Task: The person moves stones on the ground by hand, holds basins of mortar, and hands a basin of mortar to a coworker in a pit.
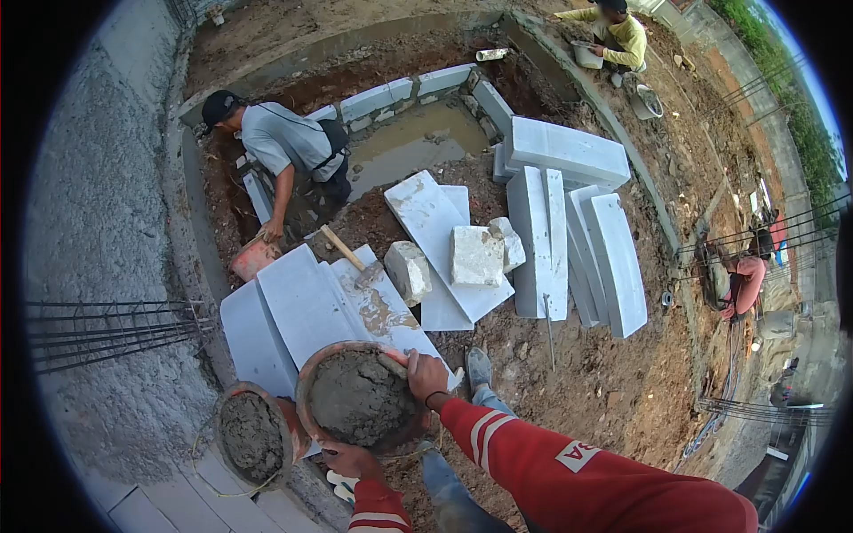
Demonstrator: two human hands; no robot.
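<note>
A bucket of wet grey mortar (362, 397) is between my two hands, tilted so its open top faces me. My right hand (427, 377) grips its rim on the right side. My left hand (352, 461) holds the near side low down, its fingers partly hidden against the bucket. Just left of it stands a second bucket of mortar (252, 433), with a thin wire handle hanging over its edge. Beyond my bucket lie pale blocks (289, 298), and a hammer with a wooden handle (345, 248) rests on a mortar-smeared one.
A co-worker in a grey shirt (283, 138) bends in the trench, one hand at a reddish bucket (255, 258). Stacked long blocks (569, 151) and rough stones (477, 256) lie ahead. Rebar (111, 324) juts out at left. Muddy water (418, 138) fills the pit. Other people work at right.
</note>
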